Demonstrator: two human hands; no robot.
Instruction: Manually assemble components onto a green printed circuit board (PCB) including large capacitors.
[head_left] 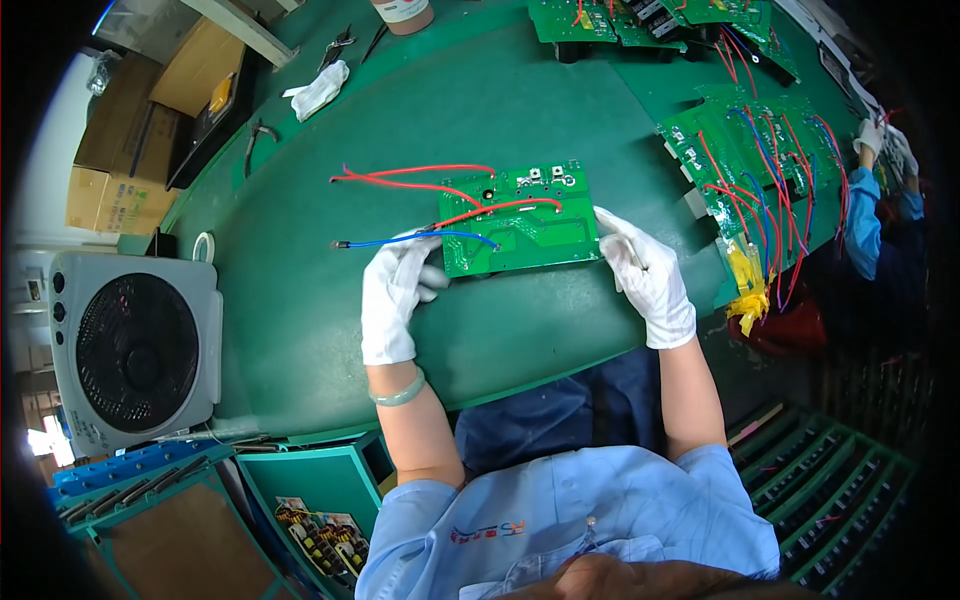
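Note:
A green circuit board (545,232) is held between my two white-gloved hands above the green table mat. Red wires (430,186) and a blue wire (405,240) are attached to it and stick out to the left. At the board's left edge my left hand (394,295) is closed, its upper fingers close to the wires. My right hand (650,282) grips the right edge, with the thumb side toward the board. Parts of the fingertips are hidden at the board's edges.
More wired circuit boards (690,150) lie at the right and others (570,22) at the back right. A box fan (140,340) stands at the left. Pliers (258,140) and a white cloth (318,92) lie at the back left. A co-worker's gloved hand (868,138) shows far right.

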